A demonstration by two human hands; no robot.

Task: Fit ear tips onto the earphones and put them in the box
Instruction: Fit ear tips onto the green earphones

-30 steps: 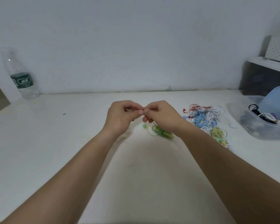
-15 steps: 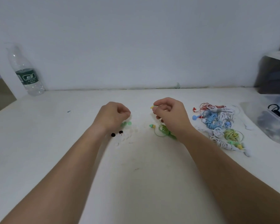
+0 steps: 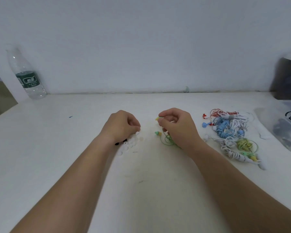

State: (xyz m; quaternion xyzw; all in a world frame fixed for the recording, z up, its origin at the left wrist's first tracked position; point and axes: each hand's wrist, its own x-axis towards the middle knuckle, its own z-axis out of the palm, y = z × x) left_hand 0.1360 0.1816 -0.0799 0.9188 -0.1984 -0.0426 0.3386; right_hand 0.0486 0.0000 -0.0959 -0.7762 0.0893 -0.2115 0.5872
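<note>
Thumb and forefinger of the right hand [image 3: 176, 126] are pinched on a yellow-green earbud [image 3: 158, 118], raised just right of the pile of white ear tips [image 3: 130, 144]. The left hand [image 3: 121, 126] curls its fingertips down onto that pile; I cannot tell whether they grip a tip. The twin earbud [image 3: 158, 133] lies on the table [image 3: 74, 148] right of the pile, its green cable [image 3: 168, 142] looping under the right hand. Farther right of the pile sits a tangle of earphones [image 3: 228, 130], then the clear box [image 3: 282, 135]. Far back and left of the pile stands a water bottle [image 3: 26, 76].
</note>
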